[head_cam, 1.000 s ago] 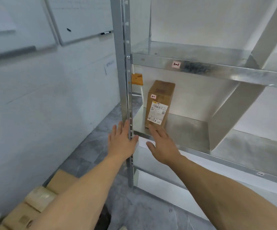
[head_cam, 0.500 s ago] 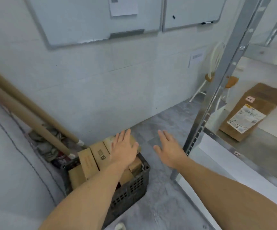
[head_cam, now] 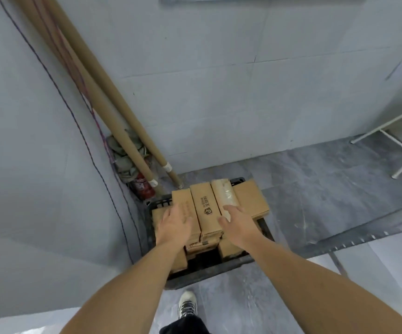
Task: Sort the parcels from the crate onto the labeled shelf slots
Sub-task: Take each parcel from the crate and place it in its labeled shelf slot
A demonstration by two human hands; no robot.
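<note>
A black plastic crate (head_cam: 209, 270) stands on the floor by the wall, packed with several brown cardboard parcels. A printed box (head_cam: 206, 208) lies in the middle of the top layer, with a tape-wrapped parcel (head_cam: 224, 195) to its right and a flat box (head_cam: 250, 198) beyond that. My left hand (head_cam: 174, 226) hovers with fingers spread over the left box (head_cam: 183, 201). My right hand (head_cam: 237, 224) reaches in, fingers straight, over the near end of the tape-wrapped parcel. Neither hand holds anything. The shelf is out of view.
Long cardboard tubes (head_cam: 113, 112) lean in the corner behind the crate, beside a red extinguisher (head_cam: 143, 188) and crumpled cloth. A white-legged chair (head_cam: 397, 138) stands at the right. A metal rail (head_cam: 354, 242) lies on the floor right of the crate. My shoe (head_cam: 187, 304) is just in front.
The view swung from the shelf with its standing parcel down and left to the crate. Both hands left the shelf edge and now reach over the parcels in the crate.
</note>
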